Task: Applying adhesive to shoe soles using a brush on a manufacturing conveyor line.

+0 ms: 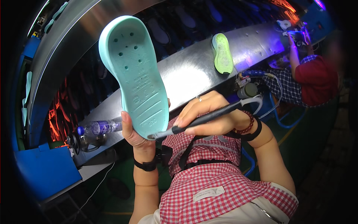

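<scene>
One long metal counter [186, 80] runs behind the turquoise sole [144, 80]. Well to the right of the sole is a co-worker [317, 78] in a dark red top, and to its lower left stands a blue box [48, 168]. The sole itself is raised off the counter, its recessed face toward the camera and its holed end up. It looks like light, springy foam: likely to bend a little, unlikely to break, perhaps easily dented, and smooth enough to slip from a loose hold. The side edges near its lower end seem the place to grip. Right of it, on the counter, lies a yellow-green sole [223, 54]; left of its lower end lies a clear bottle [100, 127]. A dark-handled, brush-like tool [212, 114] slants in from the right, its tip apparently touching the sole's lower end. The left hand [138, 143] clasps that end, thumb along the left edge. Just right of the sole, the right hand [210, 110] pinches the tool like a pen
</scene>
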Available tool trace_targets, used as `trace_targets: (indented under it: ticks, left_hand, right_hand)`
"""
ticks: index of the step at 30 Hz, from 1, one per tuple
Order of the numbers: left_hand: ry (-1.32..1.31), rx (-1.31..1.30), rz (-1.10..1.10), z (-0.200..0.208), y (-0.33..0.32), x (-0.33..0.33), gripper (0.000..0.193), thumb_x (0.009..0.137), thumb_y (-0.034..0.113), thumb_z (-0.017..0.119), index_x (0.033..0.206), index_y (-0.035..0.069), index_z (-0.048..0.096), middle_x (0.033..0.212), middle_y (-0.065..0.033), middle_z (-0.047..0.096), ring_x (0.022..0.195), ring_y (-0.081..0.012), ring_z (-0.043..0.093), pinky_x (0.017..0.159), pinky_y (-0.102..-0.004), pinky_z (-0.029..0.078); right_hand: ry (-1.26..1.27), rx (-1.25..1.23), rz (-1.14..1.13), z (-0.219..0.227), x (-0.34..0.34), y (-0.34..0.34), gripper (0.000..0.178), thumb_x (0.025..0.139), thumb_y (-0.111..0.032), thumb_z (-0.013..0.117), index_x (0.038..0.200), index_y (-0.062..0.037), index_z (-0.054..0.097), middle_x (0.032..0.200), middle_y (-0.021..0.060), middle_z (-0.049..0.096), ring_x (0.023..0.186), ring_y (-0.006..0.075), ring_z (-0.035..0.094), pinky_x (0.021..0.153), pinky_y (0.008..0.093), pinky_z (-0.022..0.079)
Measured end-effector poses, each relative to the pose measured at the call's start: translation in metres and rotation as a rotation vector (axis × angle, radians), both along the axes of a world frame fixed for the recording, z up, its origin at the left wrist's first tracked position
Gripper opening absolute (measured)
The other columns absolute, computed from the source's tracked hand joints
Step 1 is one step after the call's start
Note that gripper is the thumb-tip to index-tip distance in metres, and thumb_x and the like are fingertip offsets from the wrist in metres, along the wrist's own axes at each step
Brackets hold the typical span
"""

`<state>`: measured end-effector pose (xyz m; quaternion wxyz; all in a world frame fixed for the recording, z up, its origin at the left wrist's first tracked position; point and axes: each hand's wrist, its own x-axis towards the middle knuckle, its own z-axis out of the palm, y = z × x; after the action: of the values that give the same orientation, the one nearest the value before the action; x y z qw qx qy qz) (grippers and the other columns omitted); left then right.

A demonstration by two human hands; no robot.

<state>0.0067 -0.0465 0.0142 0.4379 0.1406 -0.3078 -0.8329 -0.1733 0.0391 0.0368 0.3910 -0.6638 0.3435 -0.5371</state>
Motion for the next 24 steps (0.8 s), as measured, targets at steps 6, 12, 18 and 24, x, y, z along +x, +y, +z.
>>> trace_targets:
  ticks: [6,12,18,24]
  left_hand:
    - [0.209,0.164,-0.148,0.003,-0.009,0.004,0.066,0.084,0.05,0.042,0.131,0.004,0.034,0.121,-0.0231,0.046,0.103,-0.0384,0.053,0.085,-0.0564,0.043]
    - [-0.116,0.336,-0.304,0.005,-0.011,0.009,0.051,0.089,0.031,0.039,0.124,-0.006,0.039,0.114,-0.0209,0.053,0.101,-0.0292,0.056,0.087,-0.0388,0.046]
    - [-0.432,0.234,-0.51,0.009,-0.006,0.013,0.05,0.087,0.028,0.045,0.124,-0.006,0.04,0.111,-0.0181,0.055,0.095,-0.0218,0.058,0.082,-0.0299,0.047]
    - [-0.594,0.156,-0.57,0.015,-0.005,0.022,0.048,0.088,0.028,0.047,0.121,-0.007,0.044,0.111,-0.0167,0.055,0.095,-0.0181,0.057,0.079,-0.0264,0.047]
  right_hand:
    - [-0.058,-0.094,0.08,-0.003,0.012,0.011,0.014,0.071,-0.005,0.067,0.083,-0.0001,0.064,0.081,0.0118,0.066,0.072,0.0221,0.064,0.064,0.0282,0.05]
    - [0.123,-0.072,0.105,0.005,-0.006,0.0,0.014,0.074,-0.003,0.063,0.088,-0.0014,0.063,0.089,0.0105,0.065,0.079,0.0233,0.063,0.07,0.0291,0.05]
    - [0.236,0.039,0.348,0.02,-0.022,0.006,0.017,0.073,-0.004,0.061,0.09,-0.0014,0.061,0.088,0.0122,0.064,0.081,0.0253,0.062,0.069,0.0313,0.048]
    - [0.492,0.012,0.348,0.023,-0.028,0.011,0.017,0.074,-0.005,0.059,0.092,-0.003,0.061,0.093,0.0097,0.064,0.084,0.0271,0.062,0.07,0.0331,0.049]
